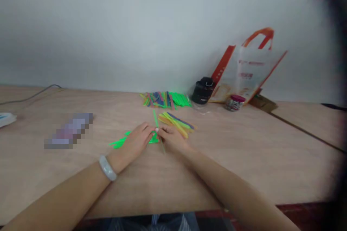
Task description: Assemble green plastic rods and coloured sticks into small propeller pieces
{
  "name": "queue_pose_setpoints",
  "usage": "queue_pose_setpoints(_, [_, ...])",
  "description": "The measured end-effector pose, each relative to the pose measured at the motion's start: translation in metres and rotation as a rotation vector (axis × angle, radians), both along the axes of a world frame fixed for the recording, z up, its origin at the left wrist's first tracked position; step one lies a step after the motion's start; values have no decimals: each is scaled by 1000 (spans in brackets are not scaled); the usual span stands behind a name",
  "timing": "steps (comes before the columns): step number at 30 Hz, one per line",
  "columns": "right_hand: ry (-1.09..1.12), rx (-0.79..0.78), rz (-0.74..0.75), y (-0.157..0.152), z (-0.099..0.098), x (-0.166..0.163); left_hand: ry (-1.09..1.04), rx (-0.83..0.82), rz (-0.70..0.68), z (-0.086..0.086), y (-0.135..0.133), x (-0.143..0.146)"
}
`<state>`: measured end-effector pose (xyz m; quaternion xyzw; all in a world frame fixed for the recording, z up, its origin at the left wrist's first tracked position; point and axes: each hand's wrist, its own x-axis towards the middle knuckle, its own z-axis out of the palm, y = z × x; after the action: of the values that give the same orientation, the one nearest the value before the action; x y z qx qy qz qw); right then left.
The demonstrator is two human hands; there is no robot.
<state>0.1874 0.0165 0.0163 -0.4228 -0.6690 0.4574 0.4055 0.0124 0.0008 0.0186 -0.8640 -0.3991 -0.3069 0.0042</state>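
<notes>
The strip [155, 119] is long, narrow and pale green, and it stands out lighter than the vivid green sticks [119, 143] beside it. It lies over the middle of the counter [130, 191], with its far end leaning slightly left and its near end slanting right. The far part looks broader and brighter; the near part looks thin, dull and a little blurred. Its middle is hidden by the fingers, so any bend or fold there cannot be told.

The right hand [175, 139] pinches the strip, thumb at the fingertips. The left hand [138, 139] comes in from the left with bent fingers, their tips meeting the right thumb at the strip; whether they grasp it too cannot be told.

The green sticks lie partly under the left hand, showing on both sides of it. Just beyond the right hand is a loose bunch [176, 121] of yellow, green, orange and purple sticks. Farther off, near the wall [121, 36], lies a row [159, 100] of mixed colours, bright green at its right end.
</notes>
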Motion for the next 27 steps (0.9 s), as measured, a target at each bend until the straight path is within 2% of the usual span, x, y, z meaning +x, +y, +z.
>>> queue_pose_setpoints(5, [28,26,-61,-2,-5,-5,-3,1,11,-2,-1,1])
queue_pose_setpoints(9, [-40,73,-97,-3,-5,-5,38,-11,62,2,-4,3])
queue_pose_setpoints(16, [-99,148,-93,-1,1,-4,61,-61,122,8,-3,3])
queue_pose_setpoints(18, [-112,176,-145,8,5,6,12,-94,123,9,1,-2])
queue_pose_setpoints(20, [-149,222,-296,20,9,21,-24,-123,121,8,4,-6])
queue_pose_setpoints(23, [-373,354,-485,37,12,46,15,-135,56,5,5,-4])
queue_pose_setpoints(27, [-829,445,-530,46,9,62,148,-99,-77,-1,1,10])
